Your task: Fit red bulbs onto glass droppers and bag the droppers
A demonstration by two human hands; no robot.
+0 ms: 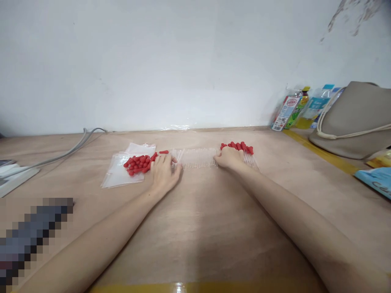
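Note:
My left hand (164, 171) lies palm down with the thumb apart from the fingers, at the left end of a row of clear thin sticks (197, 158). Beside its fingers is a pile of small red rounded pieces (139, 163), on a white translucent plastic bag (117, 169). One more red piece (164, 151) sits just beyond the fingertips. My right hand (229, 157) has its fingers curled together at the row's right end; what they pinch, if anything, is hidden. Behind it lie more red pieces (241, 146), lined up above several clear sticks (250, 160).
A drink carton (286, 114), bottles (316, 108) and a grey-beige drawstring bag (354, 114) stand at the back right. A blue packet (375, 182) lies at the right edge. A grey cable (65, 154) crosses the left side. Pale wall (183, 61) bounds the wooden table (195, 211).

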